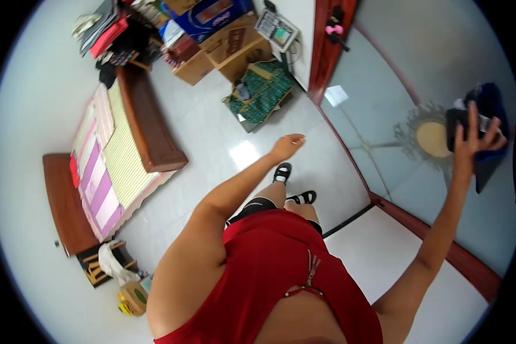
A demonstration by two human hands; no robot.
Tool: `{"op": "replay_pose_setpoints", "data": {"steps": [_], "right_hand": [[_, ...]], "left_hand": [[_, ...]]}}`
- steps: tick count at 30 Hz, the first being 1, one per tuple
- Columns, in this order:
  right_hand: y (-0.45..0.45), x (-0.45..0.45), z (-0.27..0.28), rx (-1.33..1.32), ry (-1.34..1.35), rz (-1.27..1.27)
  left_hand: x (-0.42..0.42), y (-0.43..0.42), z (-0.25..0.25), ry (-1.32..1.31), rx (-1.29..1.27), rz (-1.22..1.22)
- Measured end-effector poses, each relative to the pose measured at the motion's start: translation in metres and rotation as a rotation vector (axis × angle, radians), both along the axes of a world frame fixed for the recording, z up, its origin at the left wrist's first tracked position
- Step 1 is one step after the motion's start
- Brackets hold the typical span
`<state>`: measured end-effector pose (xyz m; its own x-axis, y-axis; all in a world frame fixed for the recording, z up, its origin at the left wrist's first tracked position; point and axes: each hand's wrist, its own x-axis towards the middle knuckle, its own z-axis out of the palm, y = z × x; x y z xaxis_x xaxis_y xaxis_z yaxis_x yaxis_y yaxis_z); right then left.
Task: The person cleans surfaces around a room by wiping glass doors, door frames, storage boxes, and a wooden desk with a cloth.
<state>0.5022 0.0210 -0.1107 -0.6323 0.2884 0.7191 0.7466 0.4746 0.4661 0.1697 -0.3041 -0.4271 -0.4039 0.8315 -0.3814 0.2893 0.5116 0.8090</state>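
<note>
My left hand (288, 147) hangs over the pale tiled floor (212, 129) in front of my body, its fingers loosely bent, with a ring and nothing in them. At the far right my right hand (470, 140) reaches out over the glossy grey-blue panel (384, 109). Its fingers are around a small black object (455, 123), blurred and partly covered. Something grey-white shows between the fingers. Directly beside and behind this hand is a dark thing with a bright blue edge (490, 100); I cannot make out what it is.
Cardboard boxes (235, 49) and a green patterned bag (264, 92) stand at the top. A wooden bed (155, 126) with striped bedding is on the left. A small fan-like appliance (277, 30) stands near the red-brown frame (321, 51). My sandalled feet (282, 173) are below.
</note>
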Motion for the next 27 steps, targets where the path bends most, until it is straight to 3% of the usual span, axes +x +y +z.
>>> {"op": "replay_pose_setpoints", "data": {"steps": [2, 4, 5, 7, 9, 10, 12, 13, 14, 17, 21, 24, 27], "right_hand": [[0.0, -0.018, 0.029, 0.148, 0.081, 0.057], [0.001, -0.031, 0.027, 0.076, 0.066, -0.153], [-0.003, -0.036, 0.012, 0.046, -0.023, -0.411], [-0.014, -0.047, -0.02, -0.049, -0.153, -0.58], [-0.029, -0.056, -0.063, -0.175, -0.231, -0.402], [-0.014, -0.045, -0.106, -0.3, -0.183, -0.105], [-0.006, -0.03, -0.171, -0.579, -0.121, 0.178], [-0.014, -0.026, -0.192, -0.737, -0.108, 0.166], [-0.005, -0.017, -0.223, -0.733, -0.149, 0.215], [-0.015, -0.004, -0.235, -0.757, -0.109, 0.198], [-0.008, 0.002, -0.189, -0.55, -0.024, 0.085], [0.012, -0.011, -0.152, -0.108, 0.114, 0.031], [0.046, -0.034, -0.139, 0.092, 0.262, -0.016]], "left_hand": [[0.018, 0.003, 0.016, -0.088, -0.017, 0.013], [0.031, 0.01, 0.028, -0.109, -0.011, 0.045], [0.037, 0.013, 0.027, -0.123, -0.009, 0.052], [0.042, 0.027, 0.024, -0.146, 0.012, 0.051], [0.045, 0.044, 0.027, -0.144, 0.052, 0.027], [0.045, 0.055, 0.02, -0.094, 0.098, -0.029], [0.043, 0.083, 0.014, -0.062, 0.133, -0.09], [0.04, 0.1, 0.013, -0.044, 0.153, -0.12], [0.035, 0.117, 0.013, 0.038, 0.229, -0.136], [0.028, 0.156, 0.008, 0.22, 0.453, -0.139], [0.013, 0.197, 0.01, 0.356, 0.64, -0.05], [-0.006, 0.228, 0.018, 0.478, 0.767, 0.003], [-0.025, 0.278, 0.014, 0.798, 0.896, 0.111]]}}
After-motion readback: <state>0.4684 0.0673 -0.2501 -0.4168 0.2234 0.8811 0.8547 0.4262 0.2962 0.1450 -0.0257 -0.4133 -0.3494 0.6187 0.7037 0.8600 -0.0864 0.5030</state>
